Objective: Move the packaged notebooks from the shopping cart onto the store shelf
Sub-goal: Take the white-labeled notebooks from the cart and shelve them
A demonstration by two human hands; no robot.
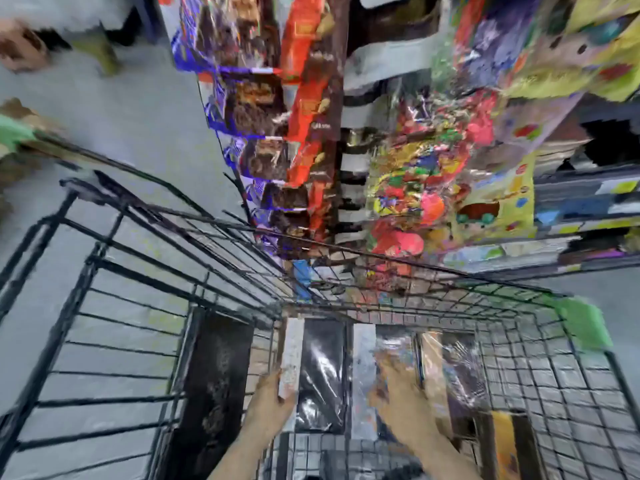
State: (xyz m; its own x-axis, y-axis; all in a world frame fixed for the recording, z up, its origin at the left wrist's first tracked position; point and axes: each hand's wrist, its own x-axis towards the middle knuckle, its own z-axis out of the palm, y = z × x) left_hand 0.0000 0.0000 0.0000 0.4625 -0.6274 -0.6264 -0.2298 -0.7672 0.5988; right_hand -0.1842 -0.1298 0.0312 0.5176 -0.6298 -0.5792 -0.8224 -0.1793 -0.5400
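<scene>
Shiny plastic-wrapped notebook packs (322, 375) stand on edge in the black wire shopping cart (138, 271) below me. My left hand (270, 403) grips the near left edge of the pack, beside its white spine. My right hand (398, 400) lies against the pack's right side, fingers spread on the wrap; the blur hides whether it grips. More wrapped packs (457, 372) lean to the right in the basket. The store shelf (571, 202) rises ahead on the right, filled with colourful goods.
A dark flat pack (214, 382) leans against the cart's left wall. Hanging snack packets (273, 133) fill the rack straight ahead. Green cart corner caps (581, 327) show at right. A person's feet (20, 46) stand on the grey floor at far left.
</scene>
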